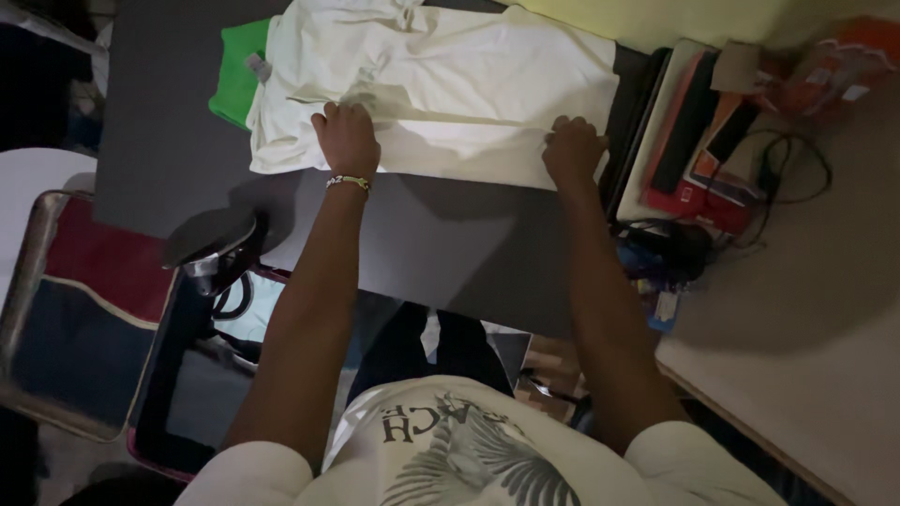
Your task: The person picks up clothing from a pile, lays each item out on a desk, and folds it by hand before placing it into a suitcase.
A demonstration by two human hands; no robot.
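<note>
A cream-white garment (450, 84) lies spread on a dark grey board (422, 234). My left hand (347, 139), with a beaded bracelet at the wrist, presses flat on the garment near its front left edge. My right hand (572, 150) pinches the garment's front edge at the right, fingers curled on the cloth. A green cloth (234, 80) sticks out from under the garment at the left.
An iron (211, 244) rests at the board's front left corner with its cord hanging below. Red and black boxes (698, 141) and black cables (787, 169) lie on the pale table at the right. A red and dark chair (84, 309) stands at the left.
</note>
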